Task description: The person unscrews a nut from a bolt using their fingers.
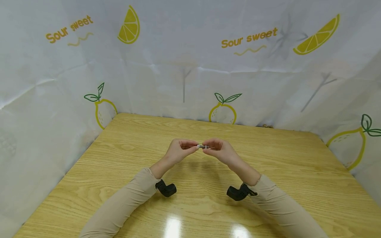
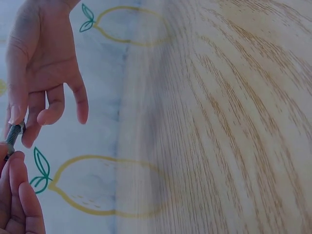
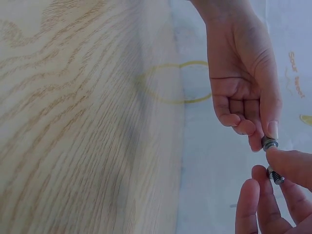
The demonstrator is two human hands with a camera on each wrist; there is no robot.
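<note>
A small metal bolt (image 1: 202, 146) is held sideways in the air between both hands, above the wooden table. My left hand (image 1: 178, 152) pinches its head end between thumb and fingertips. At the threaded end, my right hand (image 1: 224, 153) pinches with thumb and forefinger around a nut (image 3: 271, 171). Bare thread of the bolt (image 2: 13, 133) shows between the two hands in the left wrist view. In the right wrist view the bolt's tip pokes out past the nut, while the right thumb covers the middle of the shank.
The wood-grain table (image 1: 134, 138) spreads beneath both arms. A white cloth (image 1: 166, 82) printed with lemons stands around its back and sides. Each wrist carries a black camera mount (image 1: 237, 192) just above the table.
</note>
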